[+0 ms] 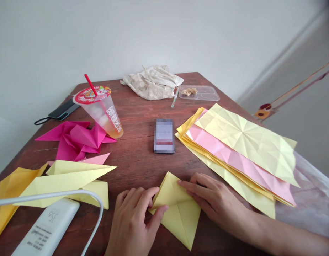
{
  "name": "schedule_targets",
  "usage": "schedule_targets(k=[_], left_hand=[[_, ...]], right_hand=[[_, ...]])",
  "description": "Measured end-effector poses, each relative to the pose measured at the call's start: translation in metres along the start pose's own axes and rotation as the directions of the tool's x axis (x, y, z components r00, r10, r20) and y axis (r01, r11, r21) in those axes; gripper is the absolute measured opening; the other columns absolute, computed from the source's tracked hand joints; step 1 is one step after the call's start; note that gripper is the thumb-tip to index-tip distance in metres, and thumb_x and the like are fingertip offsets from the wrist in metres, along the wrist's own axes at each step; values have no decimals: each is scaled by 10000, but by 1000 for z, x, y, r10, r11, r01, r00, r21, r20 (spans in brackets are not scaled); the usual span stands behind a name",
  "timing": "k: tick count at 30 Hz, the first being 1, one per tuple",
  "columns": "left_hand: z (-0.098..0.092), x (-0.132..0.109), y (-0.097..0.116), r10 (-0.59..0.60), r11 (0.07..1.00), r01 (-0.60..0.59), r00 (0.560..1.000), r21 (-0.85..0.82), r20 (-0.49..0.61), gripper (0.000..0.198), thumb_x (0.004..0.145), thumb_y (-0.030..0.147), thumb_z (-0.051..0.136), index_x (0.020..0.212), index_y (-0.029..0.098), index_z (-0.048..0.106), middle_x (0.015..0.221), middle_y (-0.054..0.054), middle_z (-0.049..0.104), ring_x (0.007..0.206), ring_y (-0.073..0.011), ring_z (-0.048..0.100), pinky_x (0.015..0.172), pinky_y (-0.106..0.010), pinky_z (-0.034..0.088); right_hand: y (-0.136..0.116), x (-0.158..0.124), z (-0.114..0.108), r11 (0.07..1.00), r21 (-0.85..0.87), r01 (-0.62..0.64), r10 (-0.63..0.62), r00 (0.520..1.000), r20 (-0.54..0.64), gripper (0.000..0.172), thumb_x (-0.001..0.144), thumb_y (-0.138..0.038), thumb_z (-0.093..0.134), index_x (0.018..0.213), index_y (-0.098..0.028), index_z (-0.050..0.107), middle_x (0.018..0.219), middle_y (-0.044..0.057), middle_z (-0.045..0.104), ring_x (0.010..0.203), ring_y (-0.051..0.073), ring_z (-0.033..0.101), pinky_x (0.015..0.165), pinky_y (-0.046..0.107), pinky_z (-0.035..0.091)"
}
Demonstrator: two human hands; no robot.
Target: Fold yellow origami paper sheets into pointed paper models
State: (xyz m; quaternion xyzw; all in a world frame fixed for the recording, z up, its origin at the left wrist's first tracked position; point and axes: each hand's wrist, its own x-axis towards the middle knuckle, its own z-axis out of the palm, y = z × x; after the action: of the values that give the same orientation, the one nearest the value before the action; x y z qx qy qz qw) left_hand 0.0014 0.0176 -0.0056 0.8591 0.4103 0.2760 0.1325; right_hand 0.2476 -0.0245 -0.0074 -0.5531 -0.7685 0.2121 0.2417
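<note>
A pale yellow sheet of origami paper point(181, 213), folded into a kite-like shape with creases across it, lies on the table in front of me. At its left edge, my left hand point(139, 209) pinches the paper between thumb and fingers. My right hand point(212, 195) holds the upper right edge, fingers pressed together over the paper; its thumb cannot be made out clearly. To the right rests a stack of creased sheets, with a yellow sheet point(244, 137) on top and a pink sheet point(233, 156) below. Folded pieces lie left: magenta point(76, 137), pale yellow point(60, 179) and orange-yellow point(13, 188).
A phone point(164, 137) lies mid-table. At left stand a drink cup with a red straw point(102, 112), a dark device with a strap point(63, 109) and a white power bank with a cable point(48, 229). Farther back are a crumpled bag point(152, 83) and a clear tray point(208, 94).
</note>
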Motion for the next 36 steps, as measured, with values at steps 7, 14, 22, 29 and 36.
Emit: schedule_targets(k=[7,14,22,29,36], left_hand=[[0,-2,1,-22,1000,22,1000,19,-14,189,961,361,572,1090,234,627,757,-2,647,695,-197,617,742,-358,442],[0,0,-2,-33,999,33,999,-14,5,152,958,326,585,1069,232,630,752,10,644,693,-190,612,737,-354,425],[1,0,-1,18,1000,-18,1000,1,20,111,941,303,615,1008,228,664,674,30,642,659,-181,599,743,-364,401],[1,-2,4,42,995,-46,998,92,39,163,971,243,566,1084,247,684,755,4,677,708,-195,618,764,-387,442],[4,-9,13,412,884,-445,887,146,210,365,1003,194,466,1344,187,597,1506,-90,504,1408,-278,428,1098,-426,411]], right_hand=[[4,-2,1,1000,-2,-6,6,1000,25,364,1020,-207,432,1322,-277,621,896,66,627,743,176,631,645,284,529],[4,-2,-1,1000,18,-5,4,1000,30,360,1030,-218,423,1327,-275,619,904,64,630,767,173,634,665,287,520],[4,-1,0,1000,12,21,-20,1000,-16,325,1010,-182,446,1224,-232,686,868,60,618,760,165,625,636,270,513],[2,0,-2,996,-40,79,-80,996,-39,346,986,-128,471,1259,-213,664,867,57,603,747,163,620,633,266,516],[3,1,1,995,-75,68,-71,997,-32,349,983,-129,464,1266,-203,655,865,62,607,720,167,625,634,275,529]])
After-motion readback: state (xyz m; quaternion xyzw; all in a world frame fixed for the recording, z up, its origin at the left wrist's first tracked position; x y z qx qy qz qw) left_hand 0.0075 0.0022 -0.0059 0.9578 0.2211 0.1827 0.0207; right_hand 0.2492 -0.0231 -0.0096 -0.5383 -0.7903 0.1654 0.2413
